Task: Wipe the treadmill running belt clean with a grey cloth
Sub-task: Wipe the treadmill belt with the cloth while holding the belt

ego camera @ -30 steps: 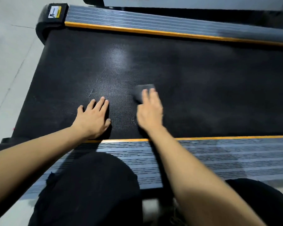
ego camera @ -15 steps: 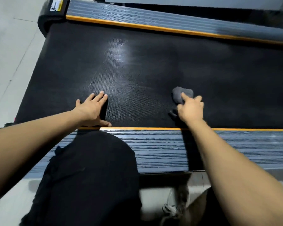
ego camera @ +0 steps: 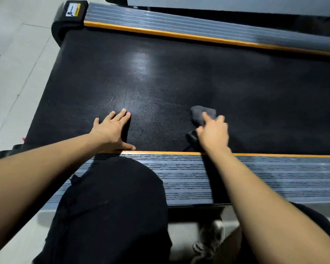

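Black running belt (orange-edged rails) beside pale floor tiles.

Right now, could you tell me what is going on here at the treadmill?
A person is crouched beside a treadmill, wiping its black running belt by hand. The right hand presses a small grey cloth onto the belt, close to the near orange-edged side rail; the hand is blurred, so it seems to be mid-stroke. The left hand lies flat on the belt with its fingers spread, apparently for support. A patch of glare shows further across the belt.
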Demonstrator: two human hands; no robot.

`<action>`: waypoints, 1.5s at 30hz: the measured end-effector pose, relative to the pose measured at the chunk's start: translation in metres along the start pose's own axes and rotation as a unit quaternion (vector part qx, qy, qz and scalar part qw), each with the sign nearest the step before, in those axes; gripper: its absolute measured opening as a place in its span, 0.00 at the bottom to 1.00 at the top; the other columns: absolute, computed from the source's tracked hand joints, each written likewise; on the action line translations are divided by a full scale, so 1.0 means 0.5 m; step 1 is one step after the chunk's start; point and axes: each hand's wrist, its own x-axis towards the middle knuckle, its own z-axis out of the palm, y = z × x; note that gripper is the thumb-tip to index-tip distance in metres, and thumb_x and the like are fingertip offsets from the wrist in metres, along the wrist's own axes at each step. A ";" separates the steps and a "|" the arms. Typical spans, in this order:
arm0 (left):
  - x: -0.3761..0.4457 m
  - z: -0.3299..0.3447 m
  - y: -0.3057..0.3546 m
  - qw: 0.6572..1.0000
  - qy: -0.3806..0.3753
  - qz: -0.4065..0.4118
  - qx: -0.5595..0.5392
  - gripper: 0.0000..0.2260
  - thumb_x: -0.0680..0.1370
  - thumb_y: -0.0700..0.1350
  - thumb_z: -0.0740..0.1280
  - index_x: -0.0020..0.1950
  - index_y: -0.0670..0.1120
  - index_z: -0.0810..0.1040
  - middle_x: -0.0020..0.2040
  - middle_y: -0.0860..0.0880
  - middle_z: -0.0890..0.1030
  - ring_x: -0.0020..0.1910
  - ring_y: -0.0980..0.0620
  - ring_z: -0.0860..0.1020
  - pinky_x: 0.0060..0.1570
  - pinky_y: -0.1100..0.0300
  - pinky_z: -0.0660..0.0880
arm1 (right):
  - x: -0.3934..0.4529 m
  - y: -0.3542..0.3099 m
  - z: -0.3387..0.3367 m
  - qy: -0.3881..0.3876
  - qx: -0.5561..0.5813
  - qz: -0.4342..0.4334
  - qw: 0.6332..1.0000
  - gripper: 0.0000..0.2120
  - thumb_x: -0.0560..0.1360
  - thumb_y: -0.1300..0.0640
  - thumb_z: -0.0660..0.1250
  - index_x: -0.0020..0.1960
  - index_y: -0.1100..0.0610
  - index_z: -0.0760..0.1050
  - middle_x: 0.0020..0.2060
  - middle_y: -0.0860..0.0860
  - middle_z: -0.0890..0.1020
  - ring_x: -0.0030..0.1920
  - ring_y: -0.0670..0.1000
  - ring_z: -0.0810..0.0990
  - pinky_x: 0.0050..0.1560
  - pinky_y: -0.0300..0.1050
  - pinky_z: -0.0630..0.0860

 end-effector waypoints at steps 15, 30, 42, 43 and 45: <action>-0.022 0.023 -0.023 0.997 0.081 0.019 -0.001 0.52 0.69 0.74 0.67 0.84 0.52 0.47 0.84 0.49 0.44 0.83 0.44 0.48 0.79 0.39 0.52 | -0.138 -0.250 0.067 -0.064 -0.015 -0.226 0.972 0.27 0.79 0.52 0.62 0.76 0.48 0.60 0.60 0.56 0.67 0.58 0.58 0.69 0.50 0.53 0.75; 0.131 -0.030 -0.224 0.966 0.255 0.024 0.038 0.27 0.78 0.61 0.54 0.74 0.53 0.72 0.74 0.43 0.73 0.72 0.39 0.72 0.69 0.38 0.68 | 0.182 -0.465 0.139 0.068 -0.002 -0.157 0.985 0.24 0.79 0.50 0.63 0.74 0.47 0.65 0.60 0.59 0.70 0.58 0.60 0.70 0.61 0.55 0.70; 0.210 -0.032 -0.297 0.955 0.297 -0.004 0.014 0.30 0.81 0.66 0.48 0.82 0.59 0.55 0.84 0.52 0.56 0.83 0.48 0.53 0.80 0.40 0.48 | 0.540 -0.586 0.164 0.089 0.128 -0.141 0.978 0.21 0.79 0.53 0.62 0.71 0.54 0.70 0.71 0.57 0.68 0.68 0.60 0.68 0.69 0.55 0.66; 0.210 -0.033 -0.297 0.955 0.297 -0.002 0.015 0.30 0.81 0.66 0.47 0.83 0.59 0.54 0.84 0.53 0.54 0.83 0.49 0.51 0.80 0.40 0.47 | 0.538 -0.588 0.172 0.089 0.119 -0.141 0.979 0.22 0.79 0.53 0.61 0.72 0.55 0.68 0.73 0.57 0.66 0.70 0.60 0.66 0.70 0.55 0.65; 0.212 -0.034 -0.296 0.954 0.298 0.000 0.012 0.30 0.81 0.67 0.46 0.83 0.59 0.53 0.84 0.53 0.53 0.83 0.49 0.50 0.80 0.41 0.46 | 0.536 -0.589 0.177 0.088 0.108 -0.146 0.979 0.23 0.79 0.55 0.59 0.74 0.56 0.66 0.74 0.57 0.64 0.72 0.60 0.63 0.71 0.55 0.63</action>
